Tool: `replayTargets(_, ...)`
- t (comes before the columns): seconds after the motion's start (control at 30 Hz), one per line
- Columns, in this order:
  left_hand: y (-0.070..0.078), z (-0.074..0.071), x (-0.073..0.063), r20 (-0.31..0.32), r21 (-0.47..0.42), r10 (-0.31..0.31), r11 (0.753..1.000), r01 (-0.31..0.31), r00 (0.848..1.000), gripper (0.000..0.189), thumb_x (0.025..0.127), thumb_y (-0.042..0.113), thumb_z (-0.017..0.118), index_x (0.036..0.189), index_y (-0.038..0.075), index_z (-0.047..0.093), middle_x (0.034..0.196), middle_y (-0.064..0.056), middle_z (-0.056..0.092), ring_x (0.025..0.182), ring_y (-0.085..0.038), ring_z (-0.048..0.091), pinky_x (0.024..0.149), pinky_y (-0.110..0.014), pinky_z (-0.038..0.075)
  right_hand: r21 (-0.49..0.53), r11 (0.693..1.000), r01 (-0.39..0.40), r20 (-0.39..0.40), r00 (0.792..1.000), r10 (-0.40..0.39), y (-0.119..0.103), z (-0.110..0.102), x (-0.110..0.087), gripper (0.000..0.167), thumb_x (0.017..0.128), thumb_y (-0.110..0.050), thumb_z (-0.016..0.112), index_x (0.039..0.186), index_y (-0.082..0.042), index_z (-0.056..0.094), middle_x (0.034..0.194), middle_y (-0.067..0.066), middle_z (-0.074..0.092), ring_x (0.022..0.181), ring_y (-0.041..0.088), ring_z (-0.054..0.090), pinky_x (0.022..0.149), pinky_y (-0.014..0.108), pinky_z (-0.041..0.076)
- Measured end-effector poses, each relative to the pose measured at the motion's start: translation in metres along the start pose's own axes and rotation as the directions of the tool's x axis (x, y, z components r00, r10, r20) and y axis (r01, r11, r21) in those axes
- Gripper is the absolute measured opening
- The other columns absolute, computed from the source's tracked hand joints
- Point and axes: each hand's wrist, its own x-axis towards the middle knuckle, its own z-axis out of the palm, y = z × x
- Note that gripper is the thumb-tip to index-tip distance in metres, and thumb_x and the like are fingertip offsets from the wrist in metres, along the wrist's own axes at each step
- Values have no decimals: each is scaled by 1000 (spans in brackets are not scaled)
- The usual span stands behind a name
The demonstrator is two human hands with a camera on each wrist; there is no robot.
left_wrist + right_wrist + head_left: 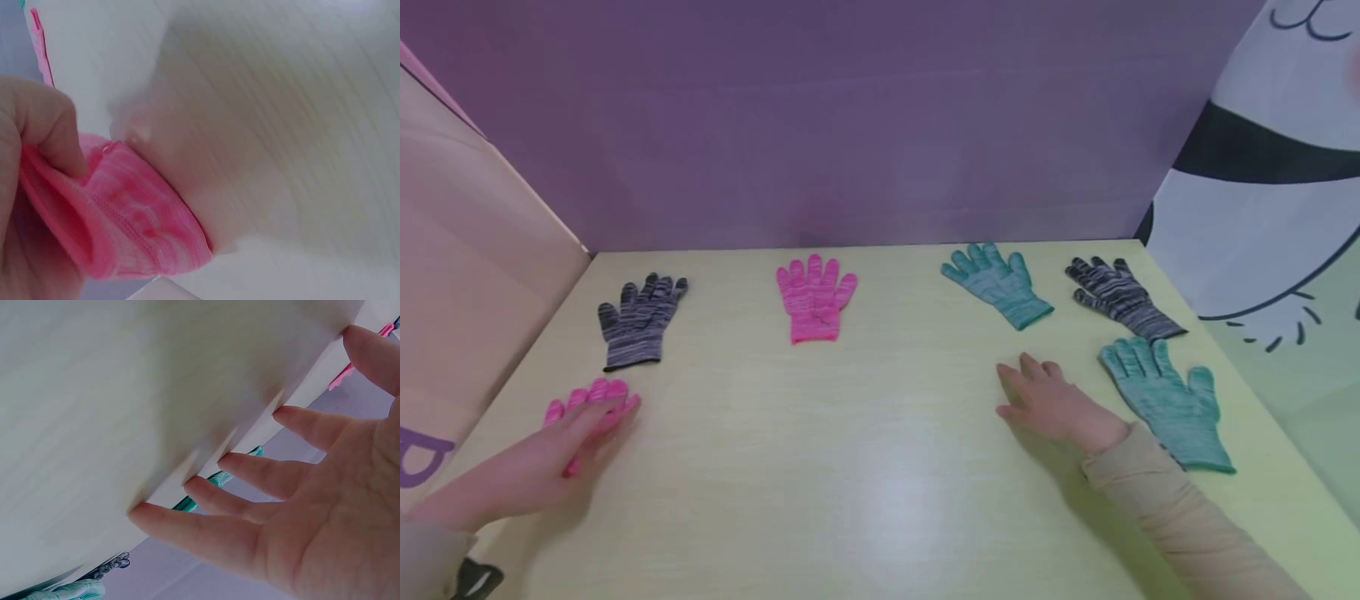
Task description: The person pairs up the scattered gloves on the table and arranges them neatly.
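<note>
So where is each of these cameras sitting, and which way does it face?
Head: worn on the head, facing forward and down across the table; the left hand, right hand and sleeves show.
Left wrist: worn there, facing that hand's work, a pink glove pinched at its cuff; fingers and part of the hand show.
Right wrist: worn there, facing the tabletop, with a teal glove beyond; palm and spread fingers show.
Shared: head and left wrist both show the held pink glove.
</note>
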Motion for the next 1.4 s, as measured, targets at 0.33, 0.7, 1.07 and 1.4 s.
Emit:
replayTargets(0.33,3,-11,-5,-4,43,40,998,-40,999,79,86,-9,56,151,9,17,157,-17,15,145,-11,13,117,-19,11,1,1000,-10,8,1000,10,-1,-1,1,60,93,-29,56,140,3,37,140,42,26,119,65,30,85,75,37)
replayTargets(0.7,1,-25,6,25,159,-328,934,321,944,37,78,4,69,107,-15,56,70,-10,60,61,-21,54,56,-37,50,6,1000,-14,19,1000,14,-1,-1,2,61,94,-31,56,141,3,36,141,41,25,120,65,28,87,75,35)
replayTargets(1.07,12,-39,18,-190,92,-333,930,355,924,28,79,4,69,100,-13,60,67,-10,61,58,-16,48,47,-24,40,-3,1000,-12,18,1000,12,-2,-2,-1,62,92,-32,58,140,2,38,140,42,26,118,66,30,85,76,36)
replayTargets(1.4,30,-60,41,-354,8,-310,942,334,882,22,84,4,64,100,-11,60,63,-5,53,54,-15,39,44,-22,29,-10,1000,-5,3,1000,5,-1,0,0,60,93,-30,57,140,3,38,139,42,27,117,66,31,84,75,38)
